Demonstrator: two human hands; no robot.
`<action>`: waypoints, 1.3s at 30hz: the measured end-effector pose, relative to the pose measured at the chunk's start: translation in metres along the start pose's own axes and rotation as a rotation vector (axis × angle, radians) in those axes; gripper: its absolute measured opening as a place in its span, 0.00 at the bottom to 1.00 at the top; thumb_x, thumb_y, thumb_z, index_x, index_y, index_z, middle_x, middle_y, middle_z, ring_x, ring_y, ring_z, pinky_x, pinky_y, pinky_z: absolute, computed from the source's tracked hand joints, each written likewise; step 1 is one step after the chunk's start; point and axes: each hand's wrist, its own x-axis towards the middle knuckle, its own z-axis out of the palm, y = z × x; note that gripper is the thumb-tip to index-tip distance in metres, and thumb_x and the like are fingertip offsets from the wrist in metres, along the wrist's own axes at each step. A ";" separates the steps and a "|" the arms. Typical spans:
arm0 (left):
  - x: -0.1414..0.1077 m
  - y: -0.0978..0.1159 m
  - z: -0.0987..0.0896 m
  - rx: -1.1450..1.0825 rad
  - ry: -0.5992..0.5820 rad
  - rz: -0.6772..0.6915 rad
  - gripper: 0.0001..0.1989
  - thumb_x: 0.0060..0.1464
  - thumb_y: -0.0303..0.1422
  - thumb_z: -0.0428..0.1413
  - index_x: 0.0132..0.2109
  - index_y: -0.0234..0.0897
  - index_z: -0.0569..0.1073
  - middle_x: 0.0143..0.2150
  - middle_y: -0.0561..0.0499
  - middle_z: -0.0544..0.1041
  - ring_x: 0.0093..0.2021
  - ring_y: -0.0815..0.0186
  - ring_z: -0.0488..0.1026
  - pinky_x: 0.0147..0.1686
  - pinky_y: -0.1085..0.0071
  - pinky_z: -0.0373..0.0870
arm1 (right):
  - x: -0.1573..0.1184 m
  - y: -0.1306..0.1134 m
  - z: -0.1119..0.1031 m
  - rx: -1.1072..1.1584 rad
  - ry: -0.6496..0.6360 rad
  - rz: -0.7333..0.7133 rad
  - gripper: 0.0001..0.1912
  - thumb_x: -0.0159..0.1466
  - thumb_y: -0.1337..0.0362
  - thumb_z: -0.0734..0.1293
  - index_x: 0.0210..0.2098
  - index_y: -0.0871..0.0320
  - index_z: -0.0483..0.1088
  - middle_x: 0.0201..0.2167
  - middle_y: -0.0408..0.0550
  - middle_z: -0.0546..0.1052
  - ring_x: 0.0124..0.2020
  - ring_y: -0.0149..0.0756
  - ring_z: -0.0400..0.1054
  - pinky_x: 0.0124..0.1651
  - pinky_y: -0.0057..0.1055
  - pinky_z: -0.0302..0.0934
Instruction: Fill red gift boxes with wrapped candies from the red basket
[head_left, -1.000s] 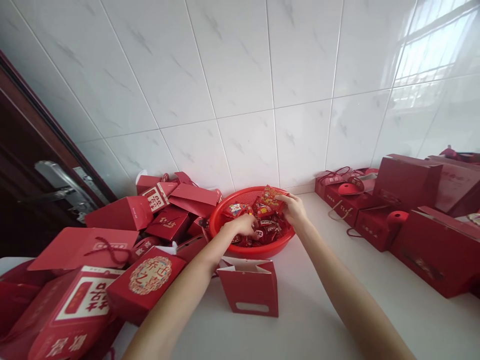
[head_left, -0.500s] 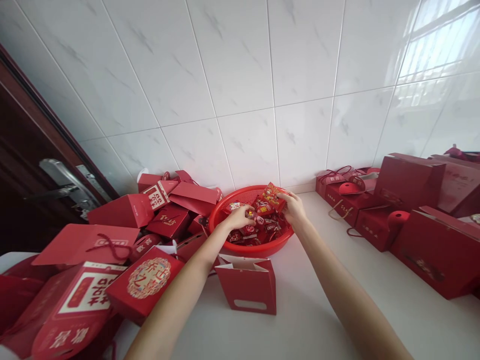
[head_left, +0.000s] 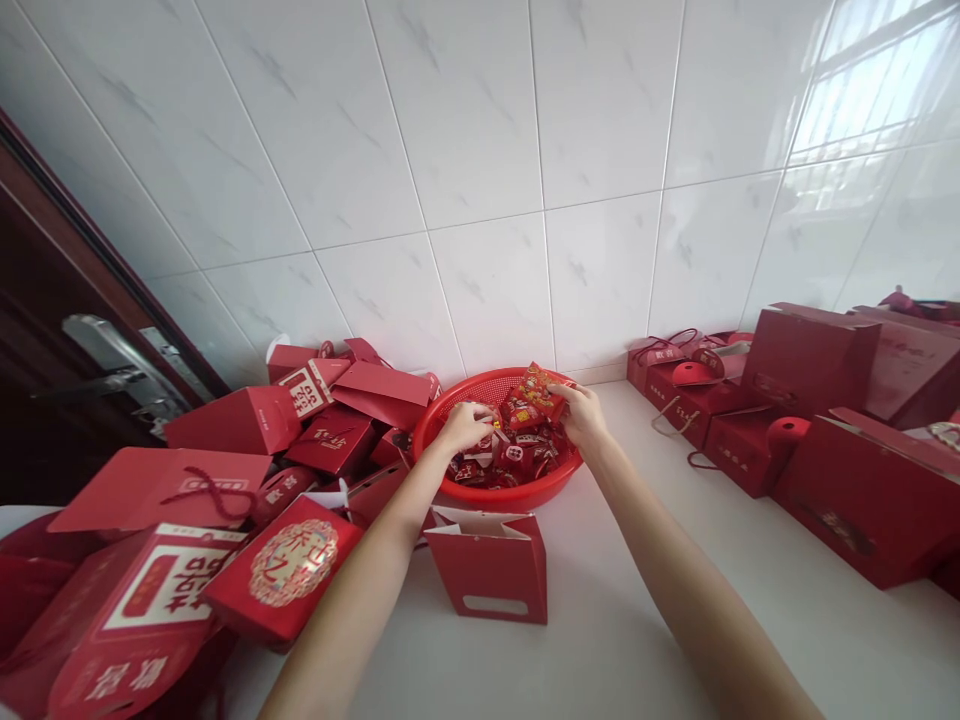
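While our right hand (head_left: 583, 415) pinches one red packet (head_left: 540, 390) leftward of its palm, our left hand (head_left: 466, 427), grip undeterminable, overlies small wrapped items (head_left: 516, 455), basket (head_left: 510, 497) contents.

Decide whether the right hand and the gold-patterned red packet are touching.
Touching. The head view shows the right hand closed on the right edge of the gold-patterned red packet, no gap between them.

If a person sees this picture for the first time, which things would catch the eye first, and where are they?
Probably the red basket in the middle, with the left hand over its wrapped items and the right hand gripping a red-and-gold packet. An open-topped red bag stands just in front. Then a jumbled pile of red boxes on the left and a neater group of boxes on the right.
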 end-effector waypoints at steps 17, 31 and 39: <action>0.007 0.064 0.051 0.316 -0.647 0.383 0.17 0.36 0.28 0.64 0.38 0.42 0.82 0.42 0.47 0.82 0.46 0.52 0.77 0.44 0.66 0.71 | -0.003 -0.002 0.001 0.015 0.010 -0.043 0.08 0.43 0.70 0.71 0.24 0.58 0.71 0.18 0.42 0.77 0.22 0.36 0.72 0.25 0.29 0.68; 0.020 0.025 0.012 -0.003 -0.246 0.161 0.04 0.43 0.32 0.59 0.27 0.37 0.78 0.26 0.52 0.78 0.30 0.61 0.73 0.33 0.69 0.66 | -0.007 -0.005 0.005 0.034 0.078 -0.043 0.06 0.44 0.73 0.70 0.23 0.58 0.71 0.16 0.40 0.75 0.18 0.33 0.69 0.20 0.27 0.65; 0.016 0.026 0.006 -0.411 -0.075 0.139 0.10 0.44 0.39 0.63 0.26 0.36 0.76 0.26 0.53 0.77 0.31 0.62 0.74 0.34 0.69 0.69 | -0.005 -0.006 0.006 0.085 0.135 -0.058 0.08 0.48 0.72 0.71 0.23 0.57 0.67 0.18 0.40 0.76 0.21 0.32 0.71 0.24 0.25 0.68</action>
